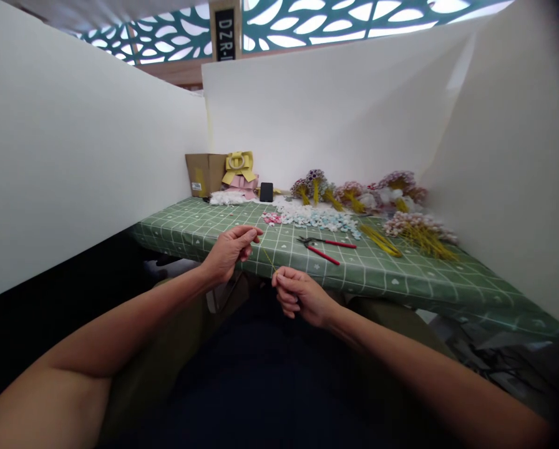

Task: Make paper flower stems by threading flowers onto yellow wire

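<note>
A thin yellow wire stem point(267, 257) runs between my two hands, just in front of the near edge of the green checked table point(401, 277). My left hand point(230, 251) pinches its upper end between thumb and fingertips. My right hand point(298, 295) pinches the lower end, fingers curled. Red-handled pliers point(325, 246) lie on the cloth a short way right of my hands.
Small white, blue and pink flower pieces point(317, 218) are scattered mid-table. Finished little bouquets point(354, 193) and loose yellow stems point(417, 236) lie at the back right. A cardboard box point(204, 173), a yellow and pink bow point(239, 168) and a black phone point(266, 191) stand at the back. White partition boards point(73, 156) enclose the table.
</note>
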Available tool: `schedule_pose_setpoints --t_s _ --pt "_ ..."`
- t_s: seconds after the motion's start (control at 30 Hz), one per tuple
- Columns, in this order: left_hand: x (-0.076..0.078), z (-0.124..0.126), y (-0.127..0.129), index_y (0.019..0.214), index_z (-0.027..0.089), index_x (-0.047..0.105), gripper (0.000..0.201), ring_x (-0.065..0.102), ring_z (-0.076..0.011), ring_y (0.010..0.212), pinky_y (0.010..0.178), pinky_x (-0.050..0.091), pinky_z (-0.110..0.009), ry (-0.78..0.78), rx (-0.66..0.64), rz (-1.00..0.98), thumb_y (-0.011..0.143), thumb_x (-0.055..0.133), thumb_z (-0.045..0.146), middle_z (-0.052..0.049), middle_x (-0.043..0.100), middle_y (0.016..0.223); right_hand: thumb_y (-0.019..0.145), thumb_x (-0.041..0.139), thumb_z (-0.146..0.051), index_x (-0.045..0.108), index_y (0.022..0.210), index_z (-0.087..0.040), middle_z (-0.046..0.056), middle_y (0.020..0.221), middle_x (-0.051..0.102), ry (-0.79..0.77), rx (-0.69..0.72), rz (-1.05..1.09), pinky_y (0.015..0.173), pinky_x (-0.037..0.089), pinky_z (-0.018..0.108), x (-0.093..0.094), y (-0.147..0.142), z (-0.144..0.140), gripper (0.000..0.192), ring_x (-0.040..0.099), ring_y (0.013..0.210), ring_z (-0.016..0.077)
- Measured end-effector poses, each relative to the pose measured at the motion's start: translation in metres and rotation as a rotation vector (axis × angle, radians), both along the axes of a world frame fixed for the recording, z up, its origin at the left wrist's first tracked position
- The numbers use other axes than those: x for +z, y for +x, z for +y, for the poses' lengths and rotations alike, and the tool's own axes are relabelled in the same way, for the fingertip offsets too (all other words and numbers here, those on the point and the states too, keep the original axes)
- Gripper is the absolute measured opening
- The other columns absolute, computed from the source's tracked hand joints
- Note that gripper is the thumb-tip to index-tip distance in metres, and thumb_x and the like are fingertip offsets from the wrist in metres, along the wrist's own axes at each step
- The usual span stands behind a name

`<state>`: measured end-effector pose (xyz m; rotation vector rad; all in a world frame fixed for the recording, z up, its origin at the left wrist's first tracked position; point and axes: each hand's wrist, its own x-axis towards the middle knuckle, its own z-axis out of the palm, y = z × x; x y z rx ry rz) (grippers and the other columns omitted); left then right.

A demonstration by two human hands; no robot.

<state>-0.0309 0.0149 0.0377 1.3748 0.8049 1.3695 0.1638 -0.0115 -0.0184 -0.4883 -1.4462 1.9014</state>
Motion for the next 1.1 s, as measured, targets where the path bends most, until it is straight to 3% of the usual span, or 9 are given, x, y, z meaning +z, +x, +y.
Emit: schedule_pose_setpoints --t_s 0.17,0.23,0.4,0.6,0.73,0.9,1.1 --pt "0.003 -0.001 0.000 0.087 0.015 0.068 0.017 0.052 -0.0065 0.063 0.048 0.036 -0.016 -0.004 0.036 0.012 0.078 0.067 0.030 -0.003 0.063 0.084 0.089 0.051 -0.041 0.050 0.085 -0.020 -0.010 0.049 0.036 0.144 -0.114 -0.136 0.037 0.031 0.018 -0.005 -0.001 0.001 0.021 0.027 0.037 0.0057" --pt "0.004 -0.001 0.000 0.084 0.015 0.068 0.014 0.055 -0.0079 0.067 0.052 0.039 -0.017 -0.017 0.060 -0.003 0.078 0.066 0.027 -0.004 0.064 0.084 0.091 0.047 -0.042 0.050 0.083 -0.020 -0.008 0.050 0.038 0.307 -0.236 -0.265 0.039 0.029 0.019 -0.008 -0.002 0.000 0.024 0.031 0.039 0.0067" --pt "0.001 0.000 0.001 0.082 0.014 0.067 0.010 0.056 -0.0078 0.068 0.054 0.038 -0.016 -0.084 0.084 -0.076 0.079 0.064 0.024 -0.004 0.065 0.082 0.094 0.038 -0.034 0.046 0.076 -0.019 -0.003 0.060 0.043 0.897 -0.584 -0.594 0.054 0.030 0.023 -0.021 -0.007 -0.007 0.025 0.040 0.053 0.0098" --pt "0.002 0.001 0.002 0.080 0.013 0.067 0.009 0.057 -0.0086 0.066 0.052 0.038 -0.017 -0.103 0.122 -0.054 0.079 0.063 0.021 -0.005 0.066 0.078 0.095 0.033 -0.027 0.049 0.082 -0.019 -0.001 0.061 0.049 1.113 -0.724 -0.794 0.055 0.025 0.026 -0.033 -0.009 -0.008 0.021 0.045 0.052 0.0118" --pt "0.003 0.002 0.003 0.079 0.012 0.068 0.009 0.057 -0.0091 0.064 0.051 0.038 -0.018 -0.098 0.172 -0.023 0.078 0.064 0.020 -0.006 0.066 0.077 0.094 0.034 -0.026 0.048 0.081 -0.020 -0.001 0.061 0.049 1.118 -0.729 -0.776 0.055 0.023 0.026 -0.037 -0.010 -0.005 0.020 0.043 0.051 0.0122" --pt "0.003 0.002 0.002 0.078 0.013 0.069 0.009 0.057 -0.0090 0.064 0.051 0.038 -0.017 -0.088 0.187 -0.018 0.077 0.065 0.020 -0.005 0.067 0.075 0.095 0.037 -0.029 0.045 0.078 -0.022 -0.002 0.064 0.045 0.966 -0.602 -0.624 0.058 0.027 0.025 -0.035 -0.010 -0.001 0.019 0.042 0.055 0.0121" --pt "0.007 0.004 0.000 0.081 0.013 0.067 0.010 0.058 -0.0087 0.064 0.048 0.039 -0.017 -0.057 0.251 -0.041 0.079 0.063 0.022 -0.004 0.065 0.077 0.092 0.043 -0.031 0.050 0.073 -0.019 -0.003 0.063 0.045 0.753 -0.536 -0.455 0.057 0.033 0.023 -0.020 -0.003 0.002 0.023 0.042 0.057 0.0105"
